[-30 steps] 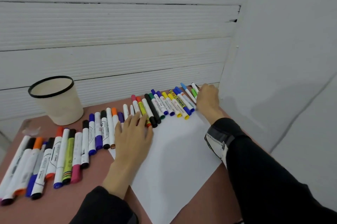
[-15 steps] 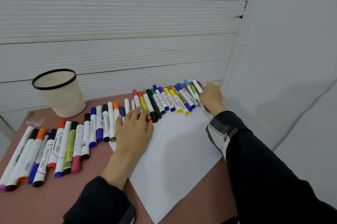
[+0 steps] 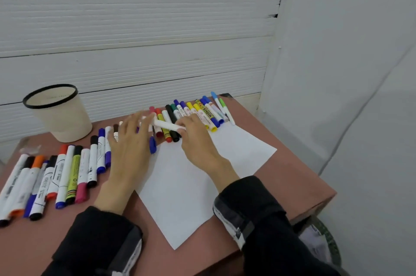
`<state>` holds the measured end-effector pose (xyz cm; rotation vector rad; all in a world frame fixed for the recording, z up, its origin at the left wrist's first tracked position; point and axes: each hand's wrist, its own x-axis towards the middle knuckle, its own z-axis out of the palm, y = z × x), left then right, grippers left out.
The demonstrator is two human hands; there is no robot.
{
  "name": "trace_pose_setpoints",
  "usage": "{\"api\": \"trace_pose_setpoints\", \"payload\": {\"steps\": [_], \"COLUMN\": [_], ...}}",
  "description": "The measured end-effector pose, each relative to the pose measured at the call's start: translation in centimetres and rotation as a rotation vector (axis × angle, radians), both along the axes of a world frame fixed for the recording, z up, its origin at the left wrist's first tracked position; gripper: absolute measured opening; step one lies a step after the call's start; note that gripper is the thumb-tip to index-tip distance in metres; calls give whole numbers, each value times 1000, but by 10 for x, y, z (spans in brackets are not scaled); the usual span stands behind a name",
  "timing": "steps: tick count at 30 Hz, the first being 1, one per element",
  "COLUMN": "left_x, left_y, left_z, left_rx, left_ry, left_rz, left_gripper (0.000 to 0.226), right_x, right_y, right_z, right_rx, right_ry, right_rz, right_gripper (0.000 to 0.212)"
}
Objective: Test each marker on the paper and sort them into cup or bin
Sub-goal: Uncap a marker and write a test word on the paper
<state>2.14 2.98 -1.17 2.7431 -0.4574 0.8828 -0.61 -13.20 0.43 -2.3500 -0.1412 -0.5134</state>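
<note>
A white sheet of paper (image 3: 202,188) lies on the reddish-brown table (image 3: 292,176). A long row of capped markers (image 3: 67,174) runs along the paper's far side, from large ones at the left to thin coloured ones (image 3: 209,113) at the right. My right hand (image 3: 195,140) grips a white marker (image 3: 167,126) and holds it slantwise just above the row's middle. My left hand (image 3: 132,149) is blurred, with fingers spread and fingertips at that marker's left end. A blue-capped marker (image 3: 152,144) lies beside my left hand.
A cream cup with a black rim (image 3: 60,116) stands at the table's far left. Below the table's right edge shows part of a container with a dark green rim (image 3: 328,242). White panelled walls close in behind and to the right.
My right hand left the far right end of the row, carrying a white marker to the middle. My left hand lifted off the paper's edge and reached toward that marker.
</note>
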Motion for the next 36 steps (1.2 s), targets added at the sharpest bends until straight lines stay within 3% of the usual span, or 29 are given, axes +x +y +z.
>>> {"api": "trace_pose_setpoints", "payload": {"steps": [4,12,16,18,20,23,26,36], "left_x": [-7,-18,-20,-18,-18,-21,-20,-19], "left_y": [25,29,30,34,38,39,39,38], "left_z": [-5,-8,-6,-7,-7,-4,-3,-1], "left_rx": [-57,-238,-304,-317,-231,-56,89,194], "left_ry": [-30,65,105,92,85,104,39,25], "left_rz": [15,-112,-120,-82,-50,31,31,5], "left_gripper": [39,24,42,37,24,55,53,68], "right_x": [4,2,-3,-5,-6,-6,-6,-5], "right_y": [13,22,23,25,26,29,32,34], "right_z": [-10,-22,-15,-14,-15,-19,-21,-22], "right_rx": [-160,-338,-342,-353,-352,-342,-365,-471], "right_ry": [-36,-116,-143,-160,-174,-203,-200,-238], "right_rz": [35,122,125,148,171,201,224,250], "right_gripper": [38,35,34,33,31,30,30,31]}}
